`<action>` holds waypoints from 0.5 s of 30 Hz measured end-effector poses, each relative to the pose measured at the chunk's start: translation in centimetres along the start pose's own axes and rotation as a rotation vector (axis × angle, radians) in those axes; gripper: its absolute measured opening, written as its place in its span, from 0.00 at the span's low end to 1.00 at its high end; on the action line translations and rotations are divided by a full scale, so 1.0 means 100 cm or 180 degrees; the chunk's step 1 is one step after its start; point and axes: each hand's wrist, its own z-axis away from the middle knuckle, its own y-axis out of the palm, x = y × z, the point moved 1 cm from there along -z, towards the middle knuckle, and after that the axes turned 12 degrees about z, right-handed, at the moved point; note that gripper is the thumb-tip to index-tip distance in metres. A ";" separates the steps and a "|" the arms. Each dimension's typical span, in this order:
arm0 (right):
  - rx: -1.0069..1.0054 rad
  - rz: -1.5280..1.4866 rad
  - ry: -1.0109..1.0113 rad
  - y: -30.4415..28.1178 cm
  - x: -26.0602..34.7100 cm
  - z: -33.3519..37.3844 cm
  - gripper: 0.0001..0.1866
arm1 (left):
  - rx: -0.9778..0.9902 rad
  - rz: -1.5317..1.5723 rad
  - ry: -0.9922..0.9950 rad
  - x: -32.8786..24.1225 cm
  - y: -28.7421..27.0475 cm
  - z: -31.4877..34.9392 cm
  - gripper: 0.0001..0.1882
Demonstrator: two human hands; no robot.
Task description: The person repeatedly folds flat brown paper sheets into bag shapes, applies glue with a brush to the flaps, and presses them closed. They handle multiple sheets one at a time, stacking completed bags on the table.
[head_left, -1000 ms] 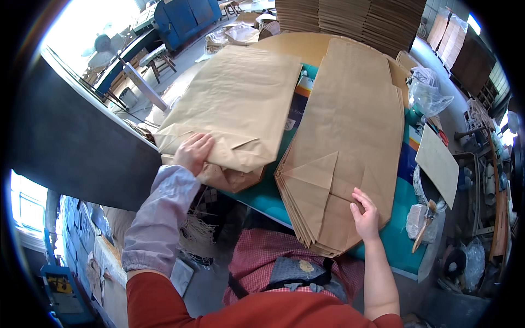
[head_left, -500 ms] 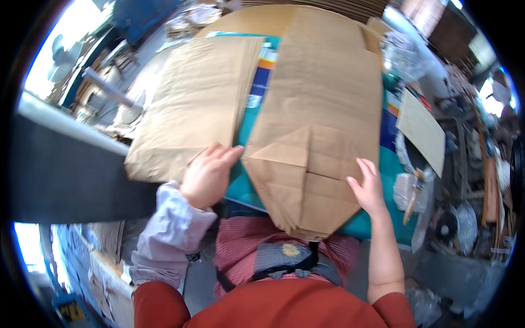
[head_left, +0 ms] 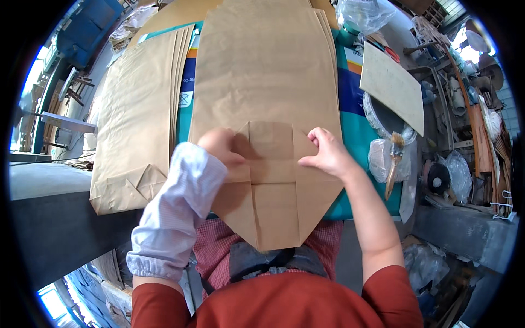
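A large brown paper bag [head_left: 268,82] lies in front of me on a stack of similar bags. Its near end is creased into a folded bottom [head_left: 273,210] with tapered corners, overhanging the table's front edge. At the left of this fold is my left hand [head_left: 221,146], thumb apart from the fingers; the fingertips are partly hidden. My right hand [head_left: 328,154] is at the fold's right side, fingers curled and thumb apart, with a gap between them. No object shows in either hand. Left of the bag lies another stack of brown paper bags [head_left: 136,109].
A teal and blue printed sheet [head_left: 353,117] covers the table. To the right are a brush [head_left: 395,156], a pale board [head_left: 394,85] over a round basin [head_left: 383,120], and a clear plastic bag [head_left: 363,15]. A dark grey surface [head_left: 71,235] adjoins at left.
My left hand has left the side stack for the middle bag, and my right hand has come inward across its fold. The view has shifted, and the near fold lies straighter.
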 end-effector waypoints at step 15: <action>-0.0627 0.1933 -0.1533 -0.012 0.020 0.045 0.15 | -0.0757 -0.1911 0.1006 -0.001 0.023 0.071 0.20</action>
